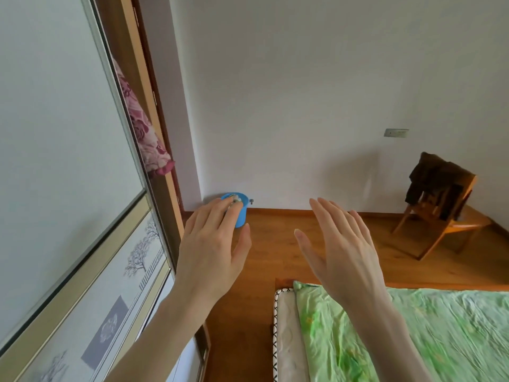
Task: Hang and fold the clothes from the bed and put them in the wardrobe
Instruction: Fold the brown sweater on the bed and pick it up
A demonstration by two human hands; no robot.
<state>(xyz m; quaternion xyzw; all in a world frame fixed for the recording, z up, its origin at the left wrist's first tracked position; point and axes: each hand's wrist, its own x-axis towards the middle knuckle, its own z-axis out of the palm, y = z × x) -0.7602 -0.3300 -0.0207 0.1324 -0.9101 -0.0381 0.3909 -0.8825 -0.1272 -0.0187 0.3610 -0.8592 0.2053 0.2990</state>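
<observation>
Left hand (212, 252) and right hand (341, 249) raised with fingers straight, holding nothing. Below right, bed (286, 326) under green sheet (413, 326). At left, wardrobe (68, 133) with pink floral garment (143, 133) hanging at its edge. Beyond, blue bin (242, 213); dark clothes (432, 180) draped on wooden chair (451, 227).

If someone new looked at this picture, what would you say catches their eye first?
Two open hands raised mid-frame, the left hand and the right hand, both empty. Below right lies the green sheet on the bed; a pink floral garment hangs in the wardrobe at left.
</observation>
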